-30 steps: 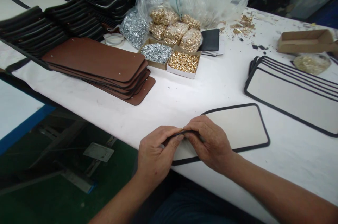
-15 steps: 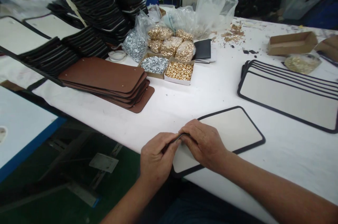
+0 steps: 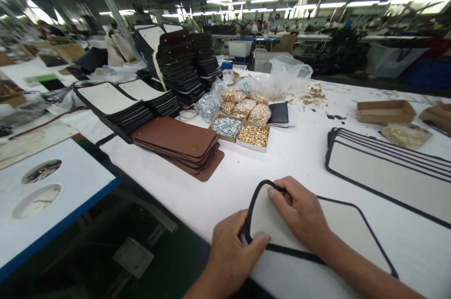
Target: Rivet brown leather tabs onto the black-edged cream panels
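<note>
Grasping the black-edged panel [image 3: 352,233], left hand [image 3: 230,254] and right hand [image 3: 301,212] sit near brown panels [image 3: 176,135], rivet boxes [image 3: 252,135].

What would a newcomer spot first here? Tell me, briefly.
The left hand and right hand are on the rounded end of a black-trimmed cream panel at the near edge of the table. Behind lie stacked brown panels, beside boxes of gold fittings and silver fittings.
</note>
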Tool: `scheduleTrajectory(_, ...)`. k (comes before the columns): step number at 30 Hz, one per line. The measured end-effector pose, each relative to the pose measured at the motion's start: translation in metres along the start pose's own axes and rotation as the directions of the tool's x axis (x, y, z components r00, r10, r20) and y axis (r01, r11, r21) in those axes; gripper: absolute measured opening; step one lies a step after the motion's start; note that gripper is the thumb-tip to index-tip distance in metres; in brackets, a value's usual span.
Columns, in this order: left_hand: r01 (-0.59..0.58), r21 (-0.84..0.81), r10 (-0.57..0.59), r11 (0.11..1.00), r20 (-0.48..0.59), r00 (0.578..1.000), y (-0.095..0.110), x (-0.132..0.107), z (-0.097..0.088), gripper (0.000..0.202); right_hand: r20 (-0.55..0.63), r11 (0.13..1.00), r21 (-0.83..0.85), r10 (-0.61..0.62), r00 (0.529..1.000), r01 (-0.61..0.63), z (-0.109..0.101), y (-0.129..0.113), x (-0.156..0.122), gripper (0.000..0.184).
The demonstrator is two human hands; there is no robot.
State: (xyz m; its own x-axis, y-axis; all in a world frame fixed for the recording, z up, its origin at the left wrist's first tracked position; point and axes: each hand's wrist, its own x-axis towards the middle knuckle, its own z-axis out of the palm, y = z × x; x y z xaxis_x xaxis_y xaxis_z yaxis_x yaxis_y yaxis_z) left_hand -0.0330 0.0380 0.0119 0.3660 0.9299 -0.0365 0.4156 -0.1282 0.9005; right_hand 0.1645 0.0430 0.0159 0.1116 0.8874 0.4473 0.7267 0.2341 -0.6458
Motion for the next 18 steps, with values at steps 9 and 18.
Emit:
scheduleTrajectory(9,0.152,-0.486,-0.268,0.861,-0.179,0.947,-0.016,-0.028,-0.023,0.032,0.389,0.996,0.044,0.054,0.920,-0.077,0.019,0.003,0.092,0.035)
scheduleTrajectory(18,0.113,-0.728,-0.480,0.677,-0.320,0.817,-0.033,-0.045,-0.050,0.058,0.293,0.992,-0.029,0.123,0.948,-0.120,0.096,0.022,0.106,0.011)
